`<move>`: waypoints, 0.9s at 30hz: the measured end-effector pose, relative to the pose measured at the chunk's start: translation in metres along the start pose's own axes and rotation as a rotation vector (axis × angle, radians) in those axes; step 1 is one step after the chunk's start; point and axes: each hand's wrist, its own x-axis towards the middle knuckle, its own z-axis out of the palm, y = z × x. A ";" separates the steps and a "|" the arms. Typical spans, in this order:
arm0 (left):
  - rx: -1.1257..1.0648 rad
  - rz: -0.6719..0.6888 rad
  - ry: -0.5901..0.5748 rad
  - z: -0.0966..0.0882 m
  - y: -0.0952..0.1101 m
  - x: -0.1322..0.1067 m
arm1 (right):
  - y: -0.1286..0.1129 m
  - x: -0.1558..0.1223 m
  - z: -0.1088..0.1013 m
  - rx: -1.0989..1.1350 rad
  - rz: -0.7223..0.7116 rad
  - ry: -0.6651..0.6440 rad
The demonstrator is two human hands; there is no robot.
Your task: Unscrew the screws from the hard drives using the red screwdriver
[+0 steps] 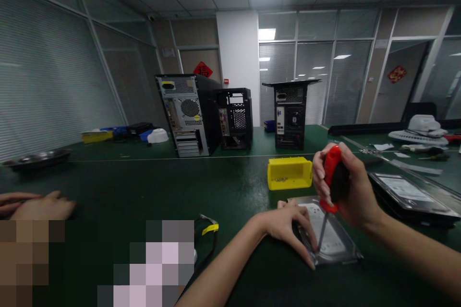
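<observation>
A silver hard drive (334, 240) lies flat on the green table in front of me. My left hand (288, 225) grips it along its left side, thumb and fingers spread over the edge. Wrapped around the red and black handle of a screwdriver (332, 165) is my right hand (351, 187). The screwdriver stands nearly upright, its shaft leaning slightly, with the tip at the drive's near left corner, close to my left fingers. Whether a screw sits under the tip cannot be made out. Just beyond the drive is a yellow bin (272, 177) with small metal pieces inside.
More hard drives (406, 189) lie at the right. Several computer cases (209, 115) stand at the back. A metal tray (39, 157) is at far left, near another person's hands (43, 206). A cable with a yellow tag (211, 229) lies left of my forearm.
</observation>
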 end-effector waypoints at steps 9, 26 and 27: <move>-0.125 0.063 0.010 0.002 -0.002 0.002 | -0.021 0.001 -0.023 -0.030 -0.026 0.041; -0.025 0.067 0.053 0.006 0.004 0.000 | -0.030 -0.023 -0.074 -0.231 0.013 0.076; -0.026 0.069 0.060 0.006 0.004 0.000 | -0.020 -0.035 -0.091 -0.296 0.040 0.031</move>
